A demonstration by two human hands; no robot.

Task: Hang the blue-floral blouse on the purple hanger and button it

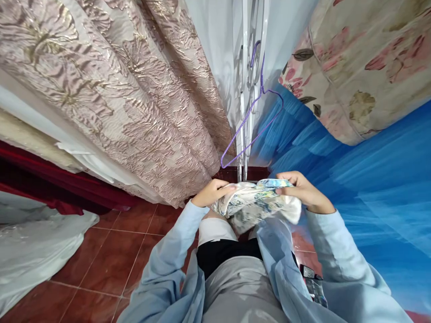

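Note:
A white piece of cloth with a blue, yellow and green floral print (259, 199) is stretched between my two hands in front of my lap. My left hand (215, 192) pinches its left end, thumb on top. At the other end, my right hand (305, 190) grips the edge with thumb and fingers. The cloth is bunched, with its lower folds hanging down; what garment it is I cannot make out. Just beyond it a bare purple hanger (261, 96) hangs from a white metal rack (247, 58), touched by neither hand.
Pink brocade fabric (134, 98) hangs along the left, with dark red cloth (50, 179) and clear plastic sheeting (40, 251) below it. To the right are a floral fabric (370, 67) and a blue painted wall (377, 193). Red tiles (101, 264) cover the floor.

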